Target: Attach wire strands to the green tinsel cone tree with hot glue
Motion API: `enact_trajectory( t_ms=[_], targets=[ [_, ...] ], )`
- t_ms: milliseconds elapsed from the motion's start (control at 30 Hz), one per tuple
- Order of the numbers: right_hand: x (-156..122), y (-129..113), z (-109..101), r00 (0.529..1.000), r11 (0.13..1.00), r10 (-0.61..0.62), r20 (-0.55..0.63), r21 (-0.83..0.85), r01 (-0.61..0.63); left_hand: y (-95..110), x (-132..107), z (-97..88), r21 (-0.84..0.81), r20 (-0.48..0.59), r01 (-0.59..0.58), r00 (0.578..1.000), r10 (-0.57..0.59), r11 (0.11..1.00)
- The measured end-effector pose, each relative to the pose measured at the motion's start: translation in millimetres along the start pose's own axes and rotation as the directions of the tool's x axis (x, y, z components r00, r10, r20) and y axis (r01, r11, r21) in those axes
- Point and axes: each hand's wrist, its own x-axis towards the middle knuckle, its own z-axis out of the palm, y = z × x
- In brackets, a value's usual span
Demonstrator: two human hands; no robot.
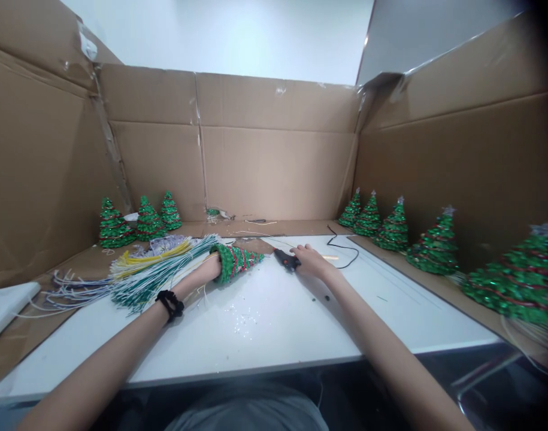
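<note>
While the fingers of the right hand (312,262) curl around the rear of a black plastic glue gun (286,259), the left hand (213,269) is pushed to the wrist into the wide hollow base of a small green tinsel cone tree wound with red trim (238,264). From where I stand, those left fingers are out of sight inside the cone, so I cannot tell whether they are spread or together. That tree lies sideways over the white tabletop (282,341), its long axis running roughly left to right, with its tip aimed toward the gun. The nozzle points back at the tip, near but apart; the left hand is the nearer, being inside the tree, and the right sits beyond its narrow end.

Left of the cone spread white-stemmed bundles with green ends (141,287), and a black cable (357,254) loops behind the right hand. Similar trees (393,226) line the right side, the closest blurred and shadowed. The gun's trigger and grip are masked by the palm, and a white slab (11,306) at far left is cut off.
</note>
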Motion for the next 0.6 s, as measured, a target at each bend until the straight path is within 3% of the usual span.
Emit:
enact_trajectory(
  t_ms=[133,233,333,433,500,600],
  targets=[
    [4.2,2.9,5.8,0.999,1.000,-0.019,-0.027,-0.002,0.019,4.1,-0.4,-0.5,0.012,0.021,0.042,0.999,-0.042,0.999],
    [6.6,3.2,6.7,0.989,0.998,-0.021,-0.145,0.049,0.028,6.1,1.1,3.0,-0.031,0.032,0.086,0.996,-0.085,0.996],
    [7.9,1.7,3.0,0.932,0.990,0.026,-0.362,0.137,0.025,7.7,2.3,8.6,-0.047,-0.004,0.102,0.995,-0.103,0.994],
    [4.9,-5.1,-3.1,0.854,0.968,0.004,-0.520,0.215,0.126,10.5,1.7,13.9,-0.026,-0.054,0.102,0.993,-0.104,0.994],
    [0.4,-13.2,-6.5,0.836,0.938,-0.039,-0.547,0.269,0.219,12.9,0.5,16.3,-0.020,-0.061,0.108,0.992,-0.109,0.994],
    [-7.4,-26.8,-9.4,0.856,0.905,-0.094,-0.508,0.315,0.286,16.7,-1.0,18.7,-0.014,-0.060,0.120,0.991,-0.121,0.993]
  ],
)
